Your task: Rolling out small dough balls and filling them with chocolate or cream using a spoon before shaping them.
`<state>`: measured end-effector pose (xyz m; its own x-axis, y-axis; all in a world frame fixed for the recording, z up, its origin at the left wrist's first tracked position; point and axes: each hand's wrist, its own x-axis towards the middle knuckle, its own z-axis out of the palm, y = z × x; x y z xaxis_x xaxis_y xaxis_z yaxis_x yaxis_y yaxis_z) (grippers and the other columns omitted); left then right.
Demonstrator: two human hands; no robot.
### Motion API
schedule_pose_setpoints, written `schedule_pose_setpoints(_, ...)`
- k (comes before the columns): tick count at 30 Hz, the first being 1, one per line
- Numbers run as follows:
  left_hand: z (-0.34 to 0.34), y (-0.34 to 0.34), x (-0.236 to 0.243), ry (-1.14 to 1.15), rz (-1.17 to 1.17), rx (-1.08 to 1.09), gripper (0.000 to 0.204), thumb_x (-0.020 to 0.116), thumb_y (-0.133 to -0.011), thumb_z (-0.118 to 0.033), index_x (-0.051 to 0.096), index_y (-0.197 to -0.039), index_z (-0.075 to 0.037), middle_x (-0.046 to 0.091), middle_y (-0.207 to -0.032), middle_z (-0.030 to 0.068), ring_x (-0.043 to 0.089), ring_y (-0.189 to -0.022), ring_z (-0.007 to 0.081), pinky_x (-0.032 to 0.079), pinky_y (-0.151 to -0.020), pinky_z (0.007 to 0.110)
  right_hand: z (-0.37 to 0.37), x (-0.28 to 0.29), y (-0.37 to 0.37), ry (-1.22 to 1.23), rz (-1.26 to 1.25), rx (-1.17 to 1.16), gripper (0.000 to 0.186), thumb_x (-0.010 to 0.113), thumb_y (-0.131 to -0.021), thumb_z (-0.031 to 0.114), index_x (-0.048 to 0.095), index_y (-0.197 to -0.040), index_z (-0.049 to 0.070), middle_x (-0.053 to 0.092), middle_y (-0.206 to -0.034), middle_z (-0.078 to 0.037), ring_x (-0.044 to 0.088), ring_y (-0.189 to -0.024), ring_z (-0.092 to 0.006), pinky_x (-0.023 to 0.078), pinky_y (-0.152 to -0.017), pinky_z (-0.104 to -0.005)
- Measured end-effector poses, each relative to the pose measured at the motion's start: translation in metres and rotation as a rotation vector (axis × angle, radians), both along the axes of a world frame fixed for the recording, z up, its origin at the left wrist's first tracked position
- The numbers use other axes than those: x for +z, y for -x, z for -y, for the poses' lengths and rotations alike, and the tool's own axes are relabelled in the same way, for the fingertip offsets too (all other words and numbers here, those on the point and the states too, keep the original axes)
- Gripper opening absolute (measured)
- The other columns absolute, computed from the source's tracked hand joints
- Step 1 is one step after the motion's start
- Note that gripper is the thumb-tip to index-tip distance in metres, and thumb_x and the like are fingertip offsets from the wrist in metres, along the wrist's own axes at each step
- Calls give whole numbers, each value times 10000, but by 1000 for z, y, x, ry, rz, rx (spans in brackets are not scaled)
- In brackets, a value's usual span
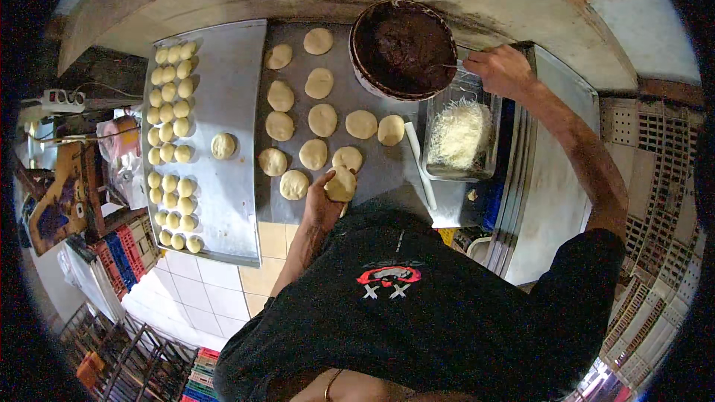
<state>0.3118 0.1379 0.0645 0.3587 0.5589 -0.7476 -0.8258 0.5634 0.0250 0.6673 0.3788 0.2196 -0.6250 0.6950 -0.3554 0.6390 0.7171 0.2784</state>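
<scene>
My left hand [325, 197] holds a flattened disc of pale dough [341, 184] just above the near edge of the metal worktable [231, 97]. Several more flattened dough discs [322, 119] lie on the table in front of it. My right hand [500, 68] reaches far right and grips a metal spoon [451, 66] whose tip dips into a round tub of dark brown filling [402, 46]. Directly below that hand stands a clear rectangular container of shredded white cheese [460, 134].
Rows of small round dough balls [170, 141] fill the left side of the table, with one lone ball [223, 146] apart. A white stick-like tool [420, 164] lies beside the cheese container. Coloured crates [119, 257] sit on the tiled floor at lower left.
</scene>
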Motion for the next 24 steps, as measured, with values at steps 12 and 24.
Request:
schedule_pose_setpoints(12, 8, 3, 22, -59, -215, 110, 422, 469, -978, -187, 412, -1314, 63, 549, -1273, 207, 565, -1156, 307, 464, -981, 406, 50, 5, 31, 451, -662, -474, 140, 715, -787, 46, 726, -926, 37, 713, -896, -138, 666, -757, -194, 511, -698, -321)
schedule_pose_setpoints(24, -20, -64, 167, -602, 375, 99, 468, 316, -1017, -294, 393, -1374, -1, 470, -1400, 162, 448, -1293, 287, 350, -1094, 434, 236, 5, 115, -357, -1554, -442, 221, 687, -749, -67, 740, -948, 14, 660, -796, -87, 616, -675, -178, 499, -592, -268)
